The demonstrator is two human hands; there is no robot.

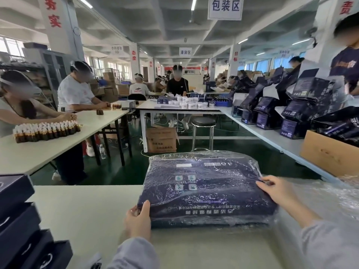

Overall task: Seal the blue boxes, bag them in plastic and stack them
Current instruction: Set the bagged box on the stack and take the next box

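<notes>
- We stand in a factory packing hall with long tables (58, 144) and hanging signs (225, 7).
- We see workers (77, 92) seated by rows of small bottles (46, 129), with cardboard cartons (161, 139) nearby.

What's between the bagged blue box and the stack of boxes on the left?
Bare tabletop, plus the left hand gripping the bagged blue box; head view.
</notes>
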